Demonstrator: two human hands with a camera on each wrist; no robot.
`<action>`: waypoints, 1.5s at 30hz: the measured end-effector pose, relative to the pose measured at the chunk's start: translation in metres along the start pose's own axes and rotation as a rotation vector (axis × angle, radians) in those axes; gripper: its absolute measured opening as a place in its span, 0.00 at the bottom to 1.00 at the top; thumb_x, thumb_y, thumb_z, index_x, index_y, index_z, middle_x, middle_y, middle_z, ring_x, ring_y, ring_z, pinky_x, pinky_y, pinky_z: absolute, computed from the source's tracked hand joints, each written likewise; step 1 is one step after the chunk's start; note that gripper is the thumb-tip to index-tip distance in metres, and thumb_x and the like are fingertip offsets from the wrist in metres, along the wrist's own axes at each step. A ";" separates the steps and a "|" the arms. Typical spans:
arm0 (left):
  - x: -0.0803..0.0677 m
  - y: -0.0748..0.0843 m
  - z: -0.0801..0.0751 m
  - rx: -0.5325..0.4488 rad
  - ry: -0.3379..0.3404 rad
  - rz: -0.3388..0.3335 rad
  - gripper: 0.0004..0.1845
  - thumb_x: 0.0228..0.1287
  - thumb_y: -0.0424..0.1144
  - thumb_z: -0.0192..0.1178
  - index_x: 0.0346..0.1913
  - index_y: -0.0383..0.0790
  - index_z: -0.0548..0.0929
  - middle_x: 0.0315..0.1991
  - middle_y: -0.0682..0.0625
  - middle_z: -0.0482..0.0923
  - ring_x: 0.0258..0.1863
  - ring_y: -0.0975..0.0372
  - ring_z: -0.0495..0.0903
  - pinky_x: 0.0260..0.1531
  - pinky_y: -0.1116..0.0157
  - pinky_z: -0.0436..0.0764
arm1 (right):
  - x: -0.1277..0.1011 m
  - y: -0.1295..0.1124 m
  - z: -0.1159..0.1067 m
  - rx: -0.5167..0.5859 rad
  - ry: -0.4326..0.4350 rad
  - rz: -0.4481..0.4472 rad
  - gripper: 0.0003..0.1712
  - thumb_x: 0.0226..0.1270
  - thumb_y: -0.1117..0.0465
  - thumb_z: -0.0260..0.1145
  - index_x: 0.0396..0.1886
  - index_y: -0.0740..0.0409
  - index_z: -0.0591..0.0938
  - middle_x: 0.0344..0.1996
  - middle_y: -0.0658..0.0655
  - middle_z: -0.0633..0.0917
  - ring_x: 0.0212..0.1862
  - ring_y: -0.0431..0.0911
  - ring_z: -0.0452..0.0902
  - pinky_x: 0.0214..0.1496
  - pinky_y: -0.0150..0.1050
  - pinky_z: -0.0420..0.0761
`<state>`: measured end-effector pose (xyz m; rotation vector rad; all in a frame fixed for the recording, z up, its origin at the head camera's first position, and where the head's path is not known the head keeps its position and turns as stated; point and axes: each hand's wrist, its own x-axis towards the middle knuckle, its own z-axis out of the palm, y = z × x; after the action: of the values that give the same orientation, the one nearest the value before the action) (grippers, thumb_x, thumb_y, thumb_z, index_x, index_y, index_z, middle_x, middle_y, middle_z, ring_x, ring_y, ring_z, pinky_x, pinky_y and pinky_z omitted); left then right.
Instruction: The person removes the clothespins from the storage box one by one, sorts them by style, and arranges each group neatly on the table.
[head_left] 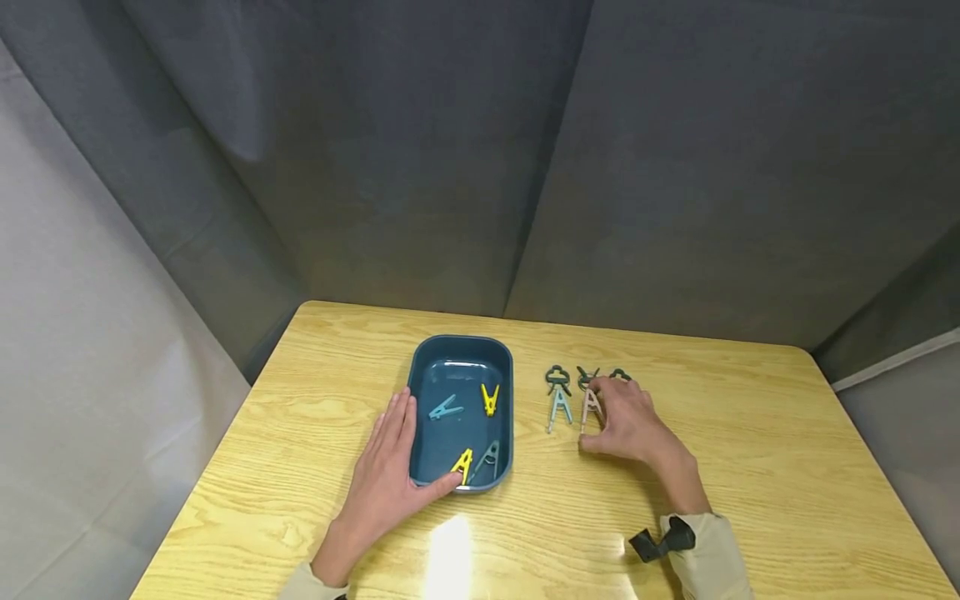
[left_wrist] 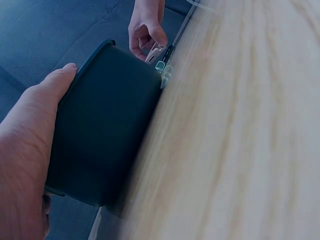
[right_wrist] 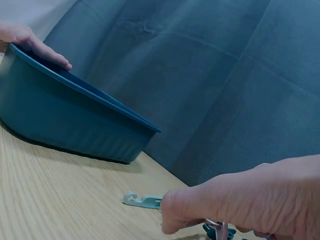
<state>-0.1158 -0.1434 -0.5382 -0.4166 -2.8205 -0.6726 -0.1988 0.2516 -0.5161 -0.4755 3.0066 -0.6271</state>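
Note:
My left hand [head_left: 386, 467] rests along the left wall and near rim of a dark teal plastic bin [head_left: 513, 417], fingers straight, thumb over the near edge. Inside the bin lie a blue clothespin [head_left: 446, 407], two yellow clothespins [head_left: 490, 400] and a dark green clothespin [head_left: 487, 458]. To the bin's right, my right hand [head_left: 626, 421] pinches a pale pink clothespin [head_left: 591, 406] between thumb and fingers, low over the table. A light teal clothespin [head_left: 560, 406] lies just left of it. The right fingers partly hide the pink one.
Dark green cloud-shaped clips [head_left: 557, 377] lie in a row behind the clothespins, one partly covered by the right hand. The wooden table [head_left: 750, 433] ends at a dark grey curtain [head_left: 420, 167] at the back. Pale panels stand at both sides.

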 end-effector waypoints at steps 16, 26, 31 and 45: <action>0.000 0.000 0.000 -0.001 0.016 0.014 0.71 0.52 0.83 0.59 0.84 0.36 0.49 0.86 0.45 0.43 0.85 0.54 0.43 0.82 0.51 0.52 | -0.002 0.007 0.003 -0.056 -0.018 0.053 0.43 0.44 0.46 0.80 0.59 0.61 0.77 0.52 0.64 0.79 0.52 0.63 0.70 0.52 0.60 0.68; 0.000 0.000 0.000 -0.007 0.001 0.005 0.71 0.52 0.84 0.59 0.85 0.36 0.48 0.87 0.48 0.39 0.85 0.55 0.41 0.82 0.52 0.50 | -0.003 0.004 -0.001 -0.058 -0.032 0.062 0.44 0.47 0.45 0.79 0.61 0.63 0.78 0.49 0.63 0.79 0.48 0.59 0.67 0.50 0.57 0.67; 0.000 0.000 0.000 -0.004 0.001 0.003 0.71 0.52 0.84 0.59 0.85 0.37 0.48 0.86 0.46 0.41 0.85 0.55 0.41 0.83 0.55 0.47 | -0.003 0.003 -0.002 -0.056 -0.037 0.066 0.43 0.48 0.45 0.79 0.61 0.62 0.78 0.49 0.62 0.79 0.49 0.59 0.67 0.51 0.57 0.68; 0.000 -0.001 0.001 -0.004 0.023 0.024 0.70 0.52 0.83 0.61 0.84 0.36 0.50 0.86 0.46 0.42 0.85 0.53 0.44 0.83 0.59 0.43 | 0.002 -0.009 -0.007 0.052 0.027 -0.038 0.36 0.63 0.46 0.74 0.64 0.63 0.81 0.25 0.48 0.80 0.24 0.41 0.71 0.28 0.38 0.72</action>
<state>-0.1162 -0.1441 -0.5401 -0.4393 -2.7882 -0.6738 -0.1988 0.2462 -0.5062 -0.5267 3.0041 -0.7184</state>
